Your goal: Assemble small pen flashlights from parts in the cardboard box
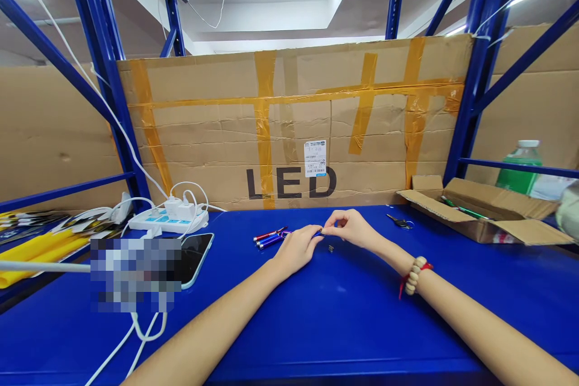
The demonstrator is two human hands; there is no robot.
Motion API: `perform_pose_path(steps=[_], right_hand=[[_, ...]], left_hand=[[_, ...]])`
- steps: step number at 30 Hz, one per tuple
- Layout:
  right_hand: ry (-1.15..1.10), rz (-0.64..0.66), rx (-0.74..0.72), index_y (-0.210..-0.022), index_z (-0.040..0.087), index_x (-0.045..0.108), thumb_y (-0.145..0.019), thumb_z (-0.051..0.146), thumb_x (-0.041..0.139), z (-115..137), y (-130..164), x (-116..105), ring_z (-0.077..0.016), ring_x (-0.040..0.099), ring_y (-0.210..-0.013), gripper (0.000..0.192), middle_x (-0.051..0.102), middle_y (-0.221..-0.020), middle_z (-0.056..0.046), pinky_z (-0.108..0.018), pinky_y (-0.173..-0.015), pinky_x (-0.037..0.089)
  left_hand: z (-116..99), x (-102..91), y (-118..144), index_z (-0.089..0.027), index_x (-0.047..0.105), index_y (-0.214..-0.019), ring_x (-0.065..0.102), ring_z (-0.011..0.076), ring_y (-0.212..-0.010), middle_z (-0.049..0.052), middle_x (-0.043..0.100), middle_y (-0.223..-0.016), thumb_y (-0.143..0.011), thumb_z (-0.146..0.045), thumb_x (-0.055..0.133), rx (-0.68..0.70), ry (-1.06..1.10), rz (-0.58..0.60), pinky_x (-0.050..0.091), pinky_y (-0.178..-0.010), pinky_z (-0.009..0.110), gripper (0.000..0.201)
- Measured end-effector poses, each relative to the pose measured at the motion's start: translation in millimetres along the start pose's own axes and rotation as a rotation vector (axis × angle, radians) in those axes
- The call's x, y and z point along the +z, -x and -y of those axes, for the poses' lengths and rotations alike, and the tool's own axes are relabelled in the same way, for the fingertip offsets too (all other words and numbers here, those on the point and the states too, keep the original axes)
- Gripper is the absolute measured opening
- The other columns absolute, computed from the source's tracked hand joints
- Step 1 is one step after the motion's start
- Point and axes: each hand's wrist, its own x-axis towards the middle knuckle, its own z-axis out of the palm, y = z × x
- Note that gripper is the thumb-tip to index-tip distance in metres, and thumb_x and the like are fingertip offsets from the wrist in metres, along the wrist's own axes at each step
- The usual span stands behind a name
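My left hand [296, 249] rests low over the blue tabletop, its fingers drawn together at a tiny dark piece. Meeting it from the right, my right hand [350, 227] pinches at the same spot with thumb and forefinger. The piece between the fingertips is too small to name. Just below them lies a small metal bit [331, 248], perhaps a coil or ring. Beside my left fingers are slim metallic tubes, a red one [268, 235] and a blue one [271, 242], with ring ends partly hidden by the hand.
A bunch of keys [400, 222] lies right of my hands, before an open cardboard box [484, 230] holding green pens. At left sit a white power strip [151, 221] with cables and a phone [197, 258]. A large cardboard sheet [217, 145] stands behind, between blue rack posts.
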Motion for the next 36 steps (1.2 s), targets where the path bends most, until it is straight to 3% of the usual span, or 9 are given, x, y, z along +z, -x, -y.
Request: perform_pose_path(steps=[36], right_hand=[[-0.041, 0.002, 0.043, -0.065, 0.012, 0.061, -0.059, 0.047, 0.069, 3.8, 1.7, 2.3, -0.0059, 0.042, -0.044, 0.036, 0.057, -0.058, -0.001, -0.020, -0.041, 0.034]], left_hand=[[-0.1, -1.1, -1.2, -0.019, 0.050, -0.098, 0.058, 0.0180, -0.089, 0.004, 0.060, -0.097, -0.092, -0.024, 0.034, -0.048, -0.023, 0.077, 0.045, -0.077, 0.028, 0.018]])
